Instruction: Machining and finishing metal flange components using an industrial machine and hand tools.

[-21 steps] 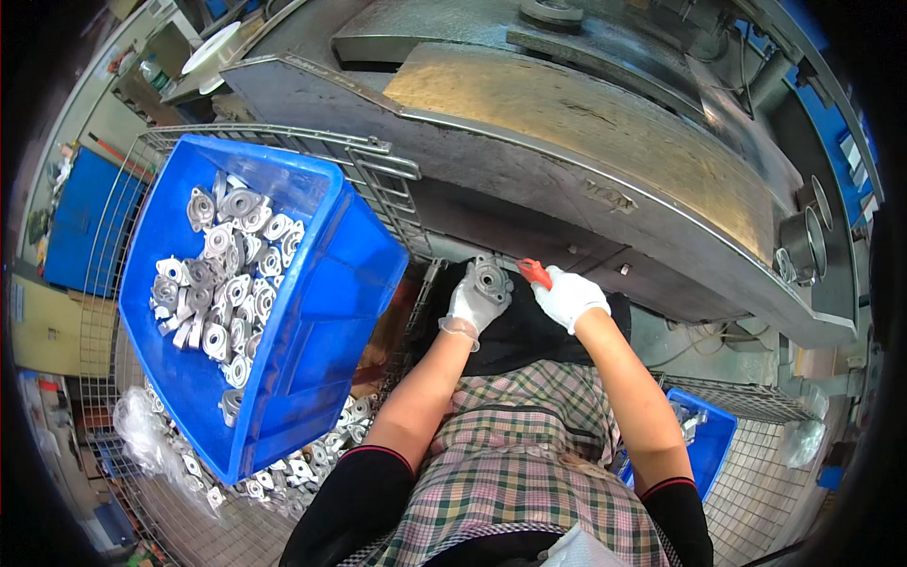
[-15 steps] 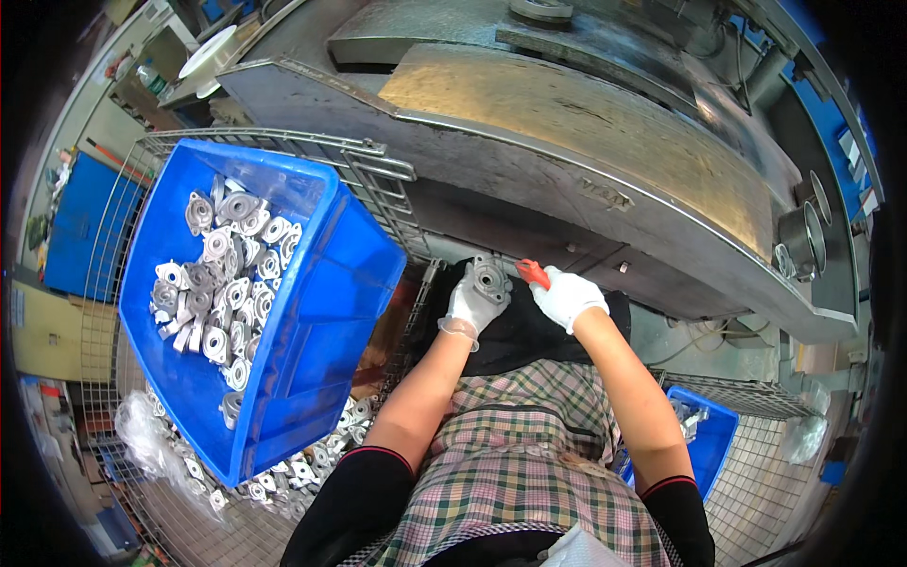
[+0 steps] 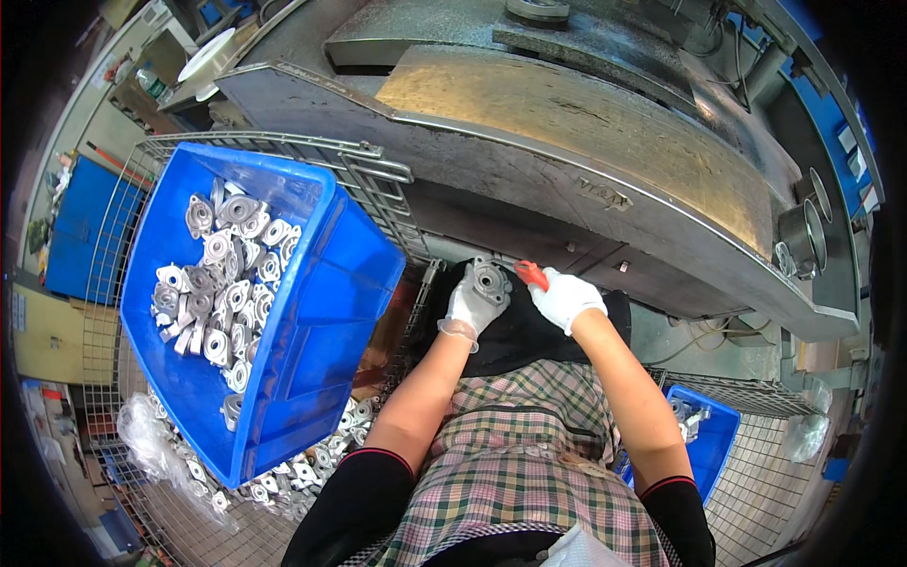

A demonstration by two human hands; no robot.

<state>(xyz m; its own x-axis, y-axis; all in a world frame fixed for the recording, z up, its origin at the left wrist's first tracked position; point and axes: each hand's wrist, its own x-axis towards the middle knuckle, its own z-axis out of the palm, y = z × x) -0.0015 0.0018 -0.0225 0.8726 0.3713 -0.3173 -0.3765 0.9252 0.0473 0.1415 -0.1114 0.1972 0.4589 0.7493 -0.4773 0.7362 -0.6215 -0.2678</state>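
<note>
The metal part (image 3: 487, 277) sits at the finger end of the gloved left hand (image 3: 470, 307), which grips it from underneath and is the nearer hand. Just right of it, the gloved right hand (image 3: 572, 300) curls around a red tool (image 3: 532, 275) whose long axis slants up and leftward from that hand; whether tool and part touch, I cannot tell. The part looks dull grey and flanged, with a raised ring around a dark central bore

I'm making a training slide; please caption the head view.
Gloved left hand holds a grey metal part, gloved right hand a red tool, beside a blue bin of metal pieces.
</note>
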